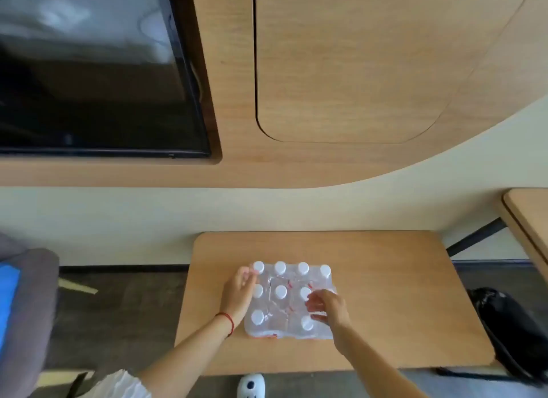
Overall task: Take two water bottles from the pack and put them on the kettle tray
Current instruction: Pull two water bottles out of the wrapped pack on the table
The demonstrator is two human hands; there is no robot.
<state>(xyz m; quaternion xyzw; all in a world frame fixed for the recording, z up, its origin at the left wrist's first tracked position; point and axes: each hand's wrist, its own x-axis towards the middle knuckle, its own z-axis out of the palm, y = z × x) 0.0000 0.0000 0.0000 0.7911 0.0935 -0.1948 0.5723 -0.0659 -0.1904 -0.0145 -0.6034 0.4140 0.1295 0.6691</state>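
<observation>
Nearest the camera, a white shoe (251,386) shows on the dark floor at the bottom edge, just below the near rim of a small wooden table (385,308). Two bare forearms reach up over that rim; the left one has a white ruffled sleeve (121,385) and a red string bracelet (227,323) at the wrist.

The pack of water bottles (289,301) sits on the table, left of its middle, wrapped in clear plastic with white caps pointing up. The left hand (238,294) lies against the pack's left side, fingers loosely curled beside the caps, gripping nothing that can be made out. The right hand (327,308) is over the pack's right side, its fingers bent and pinching at the plastic wrap between two caps; whether it has hold of a bottle cannot be told.

To the right of the table a black bag (510,332) rests on the floor. To the left stands a grey chair (29,302) with something blue on it. Farther back is a cream wall, then a wooden panel (341,71) holding a dark television screen (89,86). No kettle tray is in view.
</observation>
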